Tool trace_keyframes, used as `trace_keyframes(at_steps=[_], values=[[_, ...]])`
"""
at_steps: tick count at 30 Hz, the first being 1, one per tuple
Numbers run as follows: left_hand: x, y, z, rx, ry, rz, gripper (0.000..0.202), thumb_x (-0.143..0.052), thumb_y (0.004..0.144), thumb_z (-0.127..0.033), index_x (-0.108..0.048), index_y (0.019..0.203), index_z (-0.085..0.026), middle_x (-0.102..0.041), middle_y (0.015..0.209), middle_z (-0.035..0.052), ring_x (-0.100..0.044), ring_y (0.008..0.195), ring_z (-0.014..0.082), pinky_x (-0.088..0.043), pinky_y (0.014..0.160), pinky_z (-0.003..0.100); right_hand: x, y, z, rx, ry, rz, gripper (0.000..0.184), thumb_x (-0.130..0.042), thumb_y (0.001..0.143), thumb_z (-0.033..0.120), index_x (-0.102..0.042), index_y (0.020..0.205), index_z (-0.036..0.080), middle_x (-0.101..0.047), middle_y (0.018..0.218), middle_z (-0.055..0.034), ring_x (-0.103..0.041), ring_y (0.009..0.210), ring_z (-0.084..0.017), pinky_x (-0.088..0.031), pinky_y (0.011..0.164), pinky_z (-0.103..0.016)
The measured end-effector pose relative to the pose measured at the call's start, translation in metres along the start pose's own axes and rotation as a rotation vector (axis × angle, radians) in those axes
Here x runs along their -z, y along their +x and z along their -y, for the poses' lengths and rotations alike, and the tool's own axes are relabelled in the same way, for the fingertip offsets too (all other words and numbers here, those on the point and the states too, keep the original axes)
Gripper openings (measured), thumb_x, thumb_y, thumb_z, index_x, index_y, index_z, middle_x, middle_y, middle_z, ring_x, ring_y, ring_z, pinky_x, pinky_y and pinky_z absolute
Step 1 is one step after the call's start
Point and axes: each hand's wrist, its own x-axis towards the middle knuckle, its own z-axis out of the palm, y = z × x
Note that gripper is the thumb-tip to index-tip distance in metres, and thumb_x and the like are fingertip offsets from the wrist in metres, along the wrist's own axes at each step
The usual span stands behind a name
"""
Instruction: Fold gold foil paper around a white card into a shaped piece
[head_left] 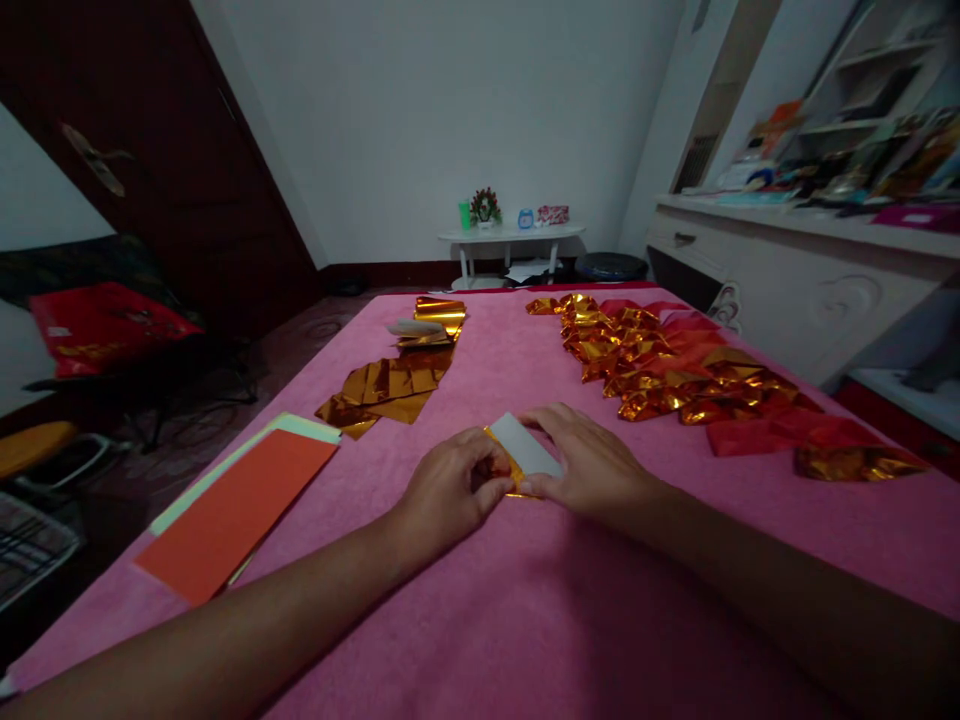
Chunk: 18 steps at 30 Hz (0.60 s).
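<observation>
Between my hands, at the middle of the pink-covered table, lies a small sheet of gold foil paper [525, 447], its pale back facing up and a gold strip showing along its near left edge. My left hand [459, 475] pinches that gold edge between thumb and fingers. On the other side, my right hand [583, 455] grips the sheet's right part, thumb at the near edge and fingers curled over the far edge. Both thumb tips come close together at the near edge. Part of the sheet is hidden under my fingers.
Loose gold foil sheets [390, 388] and a gold foil roll [441, 312] lie at the back left. Orange paper [244, 510] rests over pale sheets at the left edge. Folded gold and red pieces [637, 365] spread across the right. A white cabinet [810, 270] stands beyond.
</observation>
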Motion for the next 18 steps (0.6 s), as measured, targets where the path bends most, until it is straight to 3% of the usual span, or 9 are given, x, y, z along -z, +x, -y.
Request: trace_keyframes(at_steps=[4,7,10,14,18], values=[[0.002,-0.005,-0.004,0.06,0.096,-0.063,0.021,-0.068,0.073,-0.032,-0.053,0.08,-0.019,-0.057,0.074,-0.001,-0.05,0.066,0.0136,-0.036,0.058,0.025,-0.002,0.019,-0.001,-0.141,0.152,0.099,0.084,-0.081,0.053,0.029,-0.045,0.129,0.019,-0.061,0.107,-0.0081,-0.058,0.09,-0.021,-0.043,0.074,-0.029],[0.003,-0.008,-0.006,0.11,0.104,-0.092,0.028,-0.07,0.071,-0.036,-0.053,0.087,-0.02,-0.059,0.079,-0.0009,-0.052,0.069,0.0147,-0.037,0.059,0.025,-0.001,0.023,0.003,-0.173,0.254,0.14,0.086,-0.082,0.048,0.024,-0.049,0.127,0.018,-0.064,0.096,-0.0063,-0.059,0.082,-0.019,-0.042,0.067,-0.027],[0.003,-0.009,-0.004,0.144,0.121,-0.141,0.037,-0.072,0.067,-0.038,-0.052,0.093,-0.021,-0.06,0.085,-0.0006,-0.054,0.075,0.0162,-0.039,0.062,0.026,-0.002,0.02,0.008,-0.18,0.359,0.189,0.068,-0.08,0.048,0.02,-0.059,0.113,0.015,-0.064,0.079,-0.0012,-0.057,0.069,-0.015,-0.039,0.059,-0.023],[0.003,-0.007,-0.002,0.172,0.147,-0.214,0.057,-0.077,0.059,-0.038,-0.05,0.107,-0.022,-0.059,0.101,0.0024,-0.056,0.086,0.0192,-0.042,0.07,0.029,-0.006,0.012,0.01,-0.224,0.444,0.243,0.02,-0.073,0.055,0.02,-0.064,0.072,0.013,-0.054,0.055,0.0041,-0.047,0.053,-0.009,-0.031,0.049,-0.019],[0.004,-0.004,-0.002,0.161,0.103,-0.238,0.066,-0.077,0.057,-0.041,-0.05,0.114,-0.02,-0.058,0.107,0.0055,-0.055,0.094,0.0221,-0.043,0.078,0.033,-0.011,0.009,0.005,-0.251,0.536,0.193,0.016,-0.07,0.056,0.023,-0.056,0.053,0.014,-0.045,0.044,0.0053,-0.04,0.045,-0.008,-0.024,0.043,-0.02]])
